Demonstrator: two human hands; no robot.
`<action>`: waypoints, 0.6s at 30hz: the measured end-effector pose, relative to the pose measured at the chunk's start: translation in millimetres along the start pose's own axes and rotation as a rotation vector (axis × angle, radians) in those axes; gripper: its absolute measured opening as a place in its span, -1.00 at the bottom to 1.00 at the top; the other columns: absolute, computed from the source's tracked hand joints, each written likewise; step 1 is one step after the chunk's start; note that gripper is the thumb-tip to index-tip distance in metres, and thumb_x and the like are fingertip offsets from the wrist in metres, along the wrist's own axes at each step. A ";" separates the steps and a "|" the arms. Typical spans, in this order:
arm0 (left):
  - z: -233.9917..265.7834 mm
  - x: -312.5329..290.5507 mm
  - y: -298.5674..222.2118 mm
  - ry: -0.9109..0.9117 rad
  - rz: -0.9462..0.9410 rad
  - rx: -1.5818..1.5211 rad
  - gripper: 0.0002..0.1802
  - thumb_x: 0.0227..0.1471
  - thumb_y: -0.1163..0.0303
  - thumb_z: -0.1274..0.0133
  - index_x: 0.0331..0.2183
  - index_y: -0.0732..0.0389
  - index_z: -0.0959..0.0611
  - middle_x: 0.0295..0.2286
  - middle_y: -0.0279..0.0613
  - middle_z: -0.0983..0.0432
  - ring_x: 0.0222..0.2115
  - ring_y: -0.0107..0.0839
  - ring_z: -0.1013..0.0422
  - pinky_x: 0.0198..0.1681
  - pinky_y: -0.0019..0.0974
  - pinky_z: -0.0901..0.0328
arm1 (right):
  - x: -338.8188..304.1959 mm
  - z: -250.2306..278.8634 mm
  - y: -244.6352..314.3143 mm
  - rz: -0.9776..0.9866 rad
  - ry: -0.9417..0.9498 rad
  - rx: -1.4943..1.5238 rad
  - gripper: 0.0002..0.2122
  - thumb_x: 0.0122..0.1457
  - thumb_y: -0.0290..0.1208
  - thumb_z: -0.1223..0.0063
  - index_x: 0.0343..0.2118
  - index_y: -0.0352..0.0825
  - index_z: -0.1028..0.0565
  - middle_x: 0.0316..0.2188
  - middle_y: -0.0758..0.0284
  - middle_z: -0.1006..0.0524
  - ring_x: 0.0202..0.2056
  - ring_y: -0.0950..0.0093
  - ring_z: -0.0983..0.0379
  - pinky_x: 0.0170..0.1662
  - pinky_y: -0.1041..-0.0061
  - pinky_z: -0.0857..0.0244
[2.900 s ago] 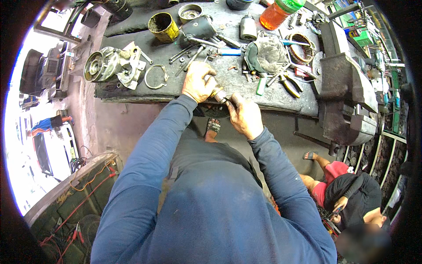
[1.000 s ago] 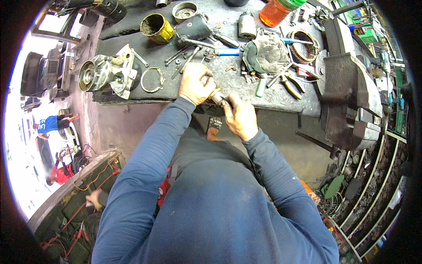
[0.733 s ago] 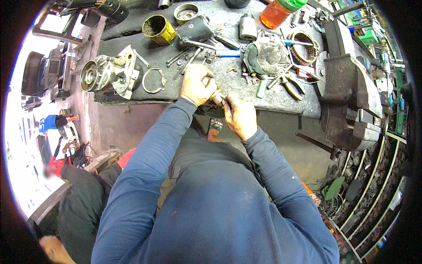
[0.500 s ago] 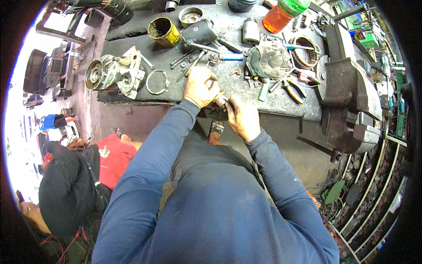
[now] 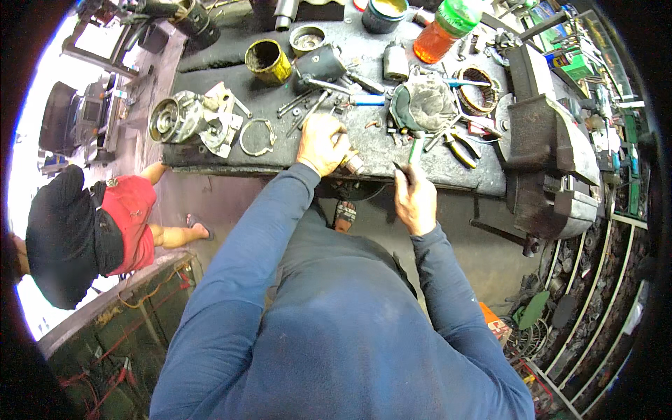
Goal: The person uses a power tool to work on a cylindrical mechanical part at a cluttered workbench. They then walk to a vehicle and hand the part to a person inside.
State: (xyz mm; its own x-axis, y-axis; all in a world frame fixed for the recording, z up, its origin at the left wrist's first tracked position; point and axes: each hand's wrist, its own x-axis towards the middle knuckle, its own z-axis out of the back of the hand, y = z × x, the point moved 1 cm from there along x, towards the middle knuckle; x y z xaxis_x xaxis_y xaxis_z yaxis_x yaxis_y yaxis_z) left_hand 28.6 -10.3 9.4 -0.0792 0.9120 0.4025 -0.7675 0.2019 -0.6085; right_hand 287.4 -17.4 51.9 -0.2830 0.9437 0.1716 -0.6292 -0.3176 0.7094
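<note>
My left hand (image 5: 322, 145) is closed around a short cylindrical metal part (image 5: 353, 164) with a coppery tint, just off the bench's front edge. Some dark round shape shows below it, mostly hidden. To the right, my right hand (image 5: 416, 199) is closed with a thin dark piece (image 5: 399, 166) pinched between thumb and fingers; its kind is too small to make out. Just beyond those fingertips a green-handled tool (image 5: 417, 148) lies at the bench edge. Black-and-yellow pliers (image 5: 463, 150) are further right.
On the workbench (image 5: 231, 164) lie a metal gear housing (image 5: 192, 119), a ring clamp (image 5: 257, 136), a yellow can (image 5: 268, 61), a dusty housing (image 5: 430, 101) and a wound stator ring (image 5: 478, 91). A large vise (image 5: 553, 140) stands right. A person in red shorts (image 5: 129, 210) is at left.
My right hand has drawn away from the metal part, moving right with the thin dark piece. My left hand keeps its hold. The person at left has shifted further left.
</note>
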 end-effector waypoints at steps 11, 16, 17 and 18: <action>47.7 35.5 -12.7 0.758 -0.372 0.420 -0.29 -0.25 0.06 -0.34 0.01 0.04 -0.59 -0.06 -0.15 -0.51 0.08 -0.10 -0.37 0.20 0.17 -0.16 | -110.8 71.8 -25.3 -0.495 0.071 -0.147 -0.85 0.31 -0.39 -0.13 -0.30 -0.38 -0.47 -0.54 0.00 -0.54 -0.44 -0.01 -0.57 -0.37 0.20 -0.38; 52.9 54.7 -25.9 0.839 -0.342 0.407 -0.36 -0.32 0.10 -0.41 -0.14 0.10 -0.59 -0.17 -0.15 -0.48 -0.03 -0.12 -0.42 0.09 0.05 -0.22 | -143.7 54.1 -26.9 -0.533 0.077 -0.168 -0.85 0.30 -0.38 -0.14 -0.28 -0.37 -0.49 -0.45 -0.04 -0.60 -0.32 -0.06 -0.59 -0.29 0.12 -0.43; 61.9 58.3 -36.1 0.778 -0.328 0.381 -0.34 -0.32 0.09 -0.40 -0.12 0.11 -0.60 -0.19 -0.14 -0.47 -0.06 -0.12 -0.44 0.03 0.00 -0.23 | -143.3 51.3 -30.1 -0.566 0.110 -0.159 -0.85 0.29 -0.38 -0.14 -0.28 -0.37 -0.49 -0.44 -0.04 -0.60 -0.31 -0.06 -0.59 -0.28 0.10 -0.43; 70.0 61.0 -42.9 0.672 -0.328 0.269 -0.37 -0.31 0.02 -0.35 -0.17 0.12 -0.61 -0.20 -0.12 -0.52 -0.15 -0.11 -0.49 -0.04 -0.04 -0.28 | -143.2 50.3 -32.3 -0.600 0.151 -0.152 -0.85 0.29 -0.38 -0.14 -0.28 -0.37 -0.50 -0.43 -0.04 -0.61 -0.30 -0.07 -0.59 -0.27 0.09 -0.43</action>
State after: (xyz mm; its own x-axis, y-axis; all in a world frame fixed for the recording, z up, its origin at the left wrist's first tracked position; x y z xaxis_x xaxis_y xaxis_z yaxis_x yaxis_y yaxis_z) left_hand 12.1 11.7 107.9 0.5124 0.8586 -0.0181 -0.8193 0.4824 -0.3099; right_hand 384.7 -137.6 38.8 0.0590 0.9416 -0.3314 -0.8023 0.2422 0.5455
